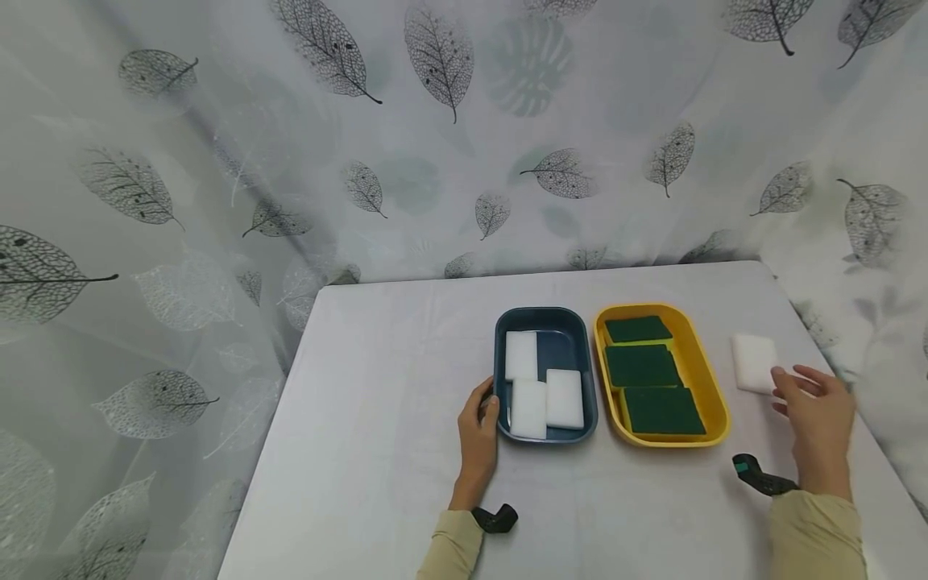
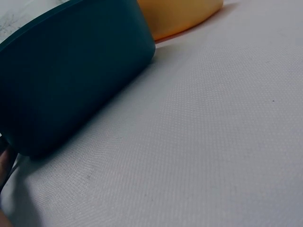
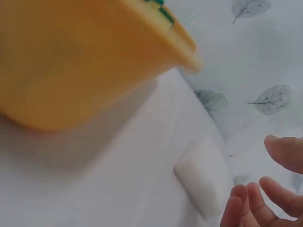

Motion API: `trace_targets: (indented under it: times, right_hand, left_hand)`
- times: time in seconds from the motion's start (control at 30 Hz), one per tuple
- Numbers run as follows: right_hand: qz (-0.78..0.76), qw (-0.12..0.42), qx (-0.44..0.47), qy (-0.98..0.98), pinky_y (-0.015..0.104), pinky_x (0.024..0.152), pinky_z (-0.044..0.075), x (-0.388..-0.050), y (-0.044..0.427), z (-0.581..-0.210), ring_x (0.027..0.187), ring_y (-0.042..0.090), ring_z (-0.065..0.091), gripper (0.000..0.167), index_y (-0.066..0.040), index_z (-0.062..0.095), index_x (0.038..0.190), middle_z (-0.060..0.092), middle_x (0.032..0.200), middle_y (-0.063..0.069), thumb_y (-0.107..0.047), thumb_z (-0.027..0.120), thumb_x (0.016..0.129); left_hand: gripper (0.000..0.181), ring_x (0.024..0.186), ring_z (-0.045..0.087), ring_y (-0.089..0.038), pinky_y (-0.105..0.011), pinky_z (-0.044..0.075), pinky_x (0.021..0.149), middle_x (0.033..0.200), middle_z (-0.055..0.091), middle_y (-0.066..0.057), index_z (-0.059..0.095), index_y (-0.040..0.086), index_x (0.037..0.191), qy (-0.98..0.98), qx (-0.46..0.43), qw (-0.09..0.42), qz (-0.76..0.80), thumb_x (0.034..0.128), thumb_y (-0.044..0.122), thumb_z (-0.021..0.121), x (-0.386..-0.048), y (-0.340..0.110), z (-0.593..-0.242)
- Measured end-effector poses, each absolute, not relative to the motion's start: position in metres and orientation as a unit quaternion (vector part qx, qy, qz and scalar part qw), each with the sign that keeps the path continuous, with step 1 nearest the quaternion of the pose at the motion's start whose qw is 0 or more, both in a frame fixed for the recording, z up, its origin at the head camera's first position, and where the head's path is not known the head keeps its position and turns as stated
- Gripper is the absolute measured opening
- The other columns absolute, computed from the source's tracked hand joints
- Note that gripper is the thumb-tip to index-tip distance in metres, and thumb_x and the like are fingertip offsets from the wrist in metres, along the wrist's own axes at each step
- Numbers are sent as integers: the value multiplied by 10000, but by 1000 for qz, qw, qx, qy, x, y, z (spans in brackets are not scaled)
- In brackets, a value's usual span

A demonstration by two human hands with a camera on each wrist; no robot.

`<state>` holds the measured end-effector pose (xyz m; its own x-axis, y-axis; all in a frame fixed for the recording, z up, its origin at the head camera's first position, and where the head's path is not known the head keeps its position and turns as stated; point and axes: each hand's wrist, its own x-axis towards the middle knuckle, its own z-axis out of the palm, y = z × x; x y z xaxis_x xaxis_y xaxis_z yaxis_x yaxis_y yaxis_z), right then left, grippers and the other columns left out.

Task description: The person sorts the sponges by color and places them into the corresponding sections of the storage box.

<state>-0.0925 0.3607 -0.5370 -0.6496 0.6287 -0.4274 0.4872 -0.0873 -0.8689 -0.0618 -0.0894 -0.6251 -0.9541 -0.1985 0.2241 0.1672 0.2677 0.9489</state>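
Note:
My left hand [image 1: 477, 439] rests against the left outer side of a dark blue tray [image 1: 558, 318], fingertips and thumb touching its wall. Three white sponges lie inside that tray, one of them a front sponge [image 1: 528, 409]. Over on the right, my right hand [image 1: 818, 415] hovers beside a single white sponge [image 1: 754, 362] on the table. In the right wrist view its thumb [image 3: 286, 153] stands apart from the loosely bent fingers, and nothing is between them; the sponge [image 3: 203, 177] lies just left of the fingertips.
A yellow tray [image 1: 714, 403] stands between the blue tray and the lone sponge, with several green scouring pads [image 1: 641, 366] in it. Both trays sit on a white-covered table [image 1: 377, 419]. Leaf-printed curtains [image 1: 435, 145] hang behind and beside the table.

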Motion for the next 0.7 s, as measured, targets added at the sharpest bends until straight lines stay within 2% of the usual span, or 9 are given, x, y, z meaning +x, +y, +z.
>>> trace_targets:
  times: [0.1, 0.2, 0.23, 0.3, 0.37, 0.5, 0.57, 0.7]
  right_hand:
    - [539, 0, -413, -734, 88, 541, 481, -94, 365, -542, 686, -25, 537, 775, -122, 328, 1634, 528, 1090, -42, -432, 646, 999]
    - [471, -55, -397, -786, 239, 817, 606, -95, 368, -546, 839, 145, 587, 874, -24, 241, 1644, 515, 1368, 213, -528, 570, 1011]
    - [453, -66, -393, -798, 320, 904, 606, -95, 368, -547, 909, 218, 602, 881, 2, 236, 1638, 466, 1458, 278, -535, 553, 1015]
    - [428, -84, -387, -812, 480, 1049, 548, -95, 368, -548, 1056, 354, 585, 887, 35, 225, 1628, 365, 1580, 326, -539, 525, 1023]
    - [417, -86, -384, -819, 559, 1082, 503, -95, 367, -551, 1162, 445, 556, 876, 63, 231, 1615, 345, 1588, 351, -521, 522, 1030]
    - [404, -80, -380, -828, 592, 1122, 462, -95, 366, -553, 1271, 501, 487, 844, 94, 259, 1591, 361, 1551, 377, -497, 508, 1043]
    - [399, -80, -379, -831, 604, 1157, 421, -95, 366, -554, 1294, 517, 457, 838, 110, 275, 1578, 372, 1526, 391, -494, 508, 1044]
    - [390, -80, -375, -837, 613, 1145, 426, -96, 368, -557, 1271, 518, 449, 832, 132, 297, 1557, 400, 1472, 400, -479, 523, 1040]
  left_hand:
    - [373, 1245, 681, -229, -345, 559, 1035, 1413, 671, -63, 599, 173, 1457, -781, 9, 150, -607, 1097, 236, 528, -62, -90, -625]
    - [370, 1246, 681, -227, -327, 561, 1029, 1413, 671, -59, 602, 174, 1454, -782, 10, 149, -605, 1094, 232, 535, -62, -90, -625]
    - [369, 1240, 683, -228, -318, 563, 1021, 1412, 672, -58, 603, 174, 1452, -783, 13, 148, -604, 1093, 228, 538, -62, -90, -626]
    - [370, 1227, 687, -250, -306, 564, 1009, 1409, 672, -79, 601, 150, 1452, -784, 15, 150, -602, 1092, 205, 537, -62, -89, -626]
    - [368, 1225, 687, -266, -291, 565, 999, 1404, 674, -95, 605, 132, 1447, -784, 21, 151, -602, 1089, 187, 540, -62, -88, -626]
    - [363, 1243, 674, -294, -295, 563, 1003, 1395, 676, -128, 612, 90, 1436, -780, 33, 156, -605, 1086, 155, 539, -61, -85, -623]
    - [359, 1254, 669, -298, -314, 560, 1020, 1391, 678, -137, 618, 71, 1426, -778, 41, 153, -608, 1082, 145, 541, -60, -83, -615]
    - [353, 1256, 671, -296, -358, 557, 1041, 1383, 683, -135, 626, 60, 1411, -774, 44, 155, -612, 1077, 141, 547, -55, -80, -601]
